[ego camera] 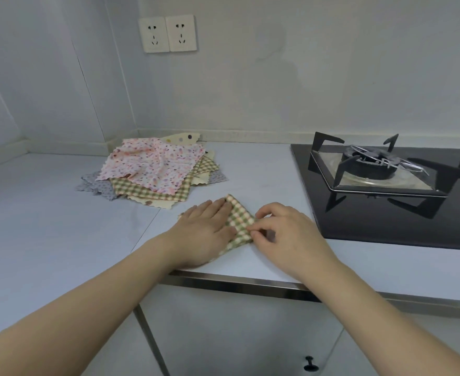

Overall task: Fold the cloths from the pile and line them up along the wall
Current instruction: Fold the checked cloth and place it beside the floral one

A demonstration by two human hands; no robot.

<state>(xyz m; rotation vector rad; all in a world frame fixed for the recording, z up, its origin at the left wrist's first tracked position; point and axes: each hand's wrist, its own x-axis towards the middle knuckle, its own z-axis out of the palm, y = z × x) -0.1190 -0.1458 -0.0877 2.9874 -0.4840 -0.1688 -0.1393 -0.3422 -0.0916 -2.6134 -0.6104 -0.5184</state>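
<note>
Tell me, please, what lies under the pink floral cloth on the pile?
Under the pink floral cloth a green checked cloth, cream dotted cloths and grey cloths show at the edges. Their middles are covered.

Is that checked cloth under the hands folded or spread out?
Folded: the checked cloth shows doubled layers, left hand pressing, right hand pinching its edge.

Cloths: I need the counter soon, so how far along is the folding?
Early. No folded cloth shows along the wall yet. In hand: left hand presses a checked cloth flat while right hand pinches its edge. Left: the pile of several unfolded cloths.
</note>
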